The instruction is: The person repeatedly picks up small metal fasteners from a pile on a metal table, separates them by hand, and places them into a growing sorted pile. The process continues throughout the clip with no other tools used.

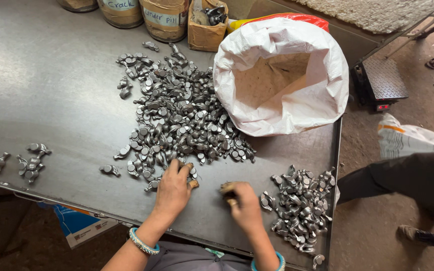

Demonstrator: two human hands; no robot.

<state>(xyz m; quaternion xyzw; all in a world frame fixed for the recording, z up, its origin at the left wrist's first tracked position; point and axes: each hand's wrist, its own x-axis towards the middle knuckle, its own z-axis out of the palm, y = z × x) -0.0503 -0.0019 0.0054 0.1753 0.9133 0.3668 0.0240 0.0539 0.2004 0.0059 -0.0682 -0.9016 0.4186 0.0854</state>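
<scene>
A large heap of small grey metal parts (182, 113) lies in the middle of a steel table (46, 85). My left hand (173, 188) rests at the heap's near edge, fingers curled on one or two parts. My right hand (242, 200) is just to the right, closed around something small; what it holds is hidden by the fingers. A smaller pile of the same parts (300, 206) sits right of my right hand, near the table's right edge. A few parts (28, 160) lie apart at the left.
An open white sack (277, 75) stands behind the heap at the right. Round containers (164, 20) and a small cardboard box (204, 25) line the far edge. A platform scale (383, 83) is on the floor. Another person's leg (403, 175) is at the right.
</scene>
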